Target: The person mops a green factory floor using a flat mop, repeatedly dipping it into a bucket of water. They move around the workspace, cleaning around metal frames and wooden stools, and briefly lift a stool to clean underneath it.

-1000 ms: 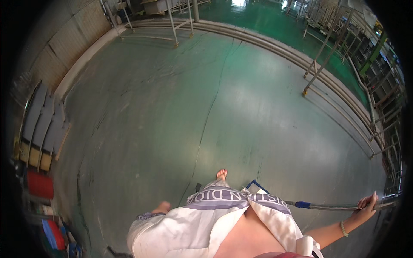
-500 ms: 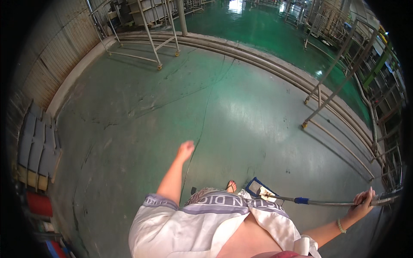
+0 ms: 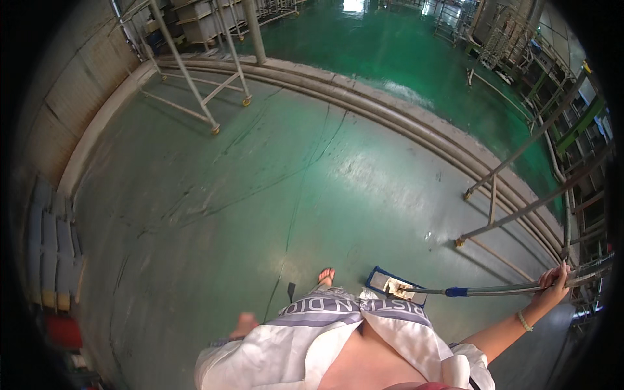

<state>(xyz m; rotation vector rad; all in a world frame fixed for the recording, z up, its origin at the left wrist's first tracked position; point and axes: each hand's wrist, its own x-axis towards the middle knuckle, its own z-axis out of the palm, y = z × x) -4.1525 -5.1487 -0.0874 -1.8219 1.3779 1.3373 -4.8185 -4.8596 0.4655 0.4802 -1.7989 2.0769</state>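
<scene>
At the far left, stacked grey and coloured crates point(image 3: 55, 250) stand against the wall. A wheeled metal frame point(image 3: 195, 78) stands far left on the green floor point(image 3: 260, 195). The left hand point(image 3: 245, 323) hangs low beside the body, just above the white garment; its fingers appear loosely curled and hold nothing. One foot point(image 3: 325, 277) is planted near centre. The flat mop head point(image 3: 395, 286) lies on the floor just right of the foot. Its long metal handle point(image 3: 494, 288) runs rightward to the right hand point(image 3: 553, 284), whose fingers are wrapped around the handle. Metal racks point(image 3: 552, 175) stand at the right.
</scene>
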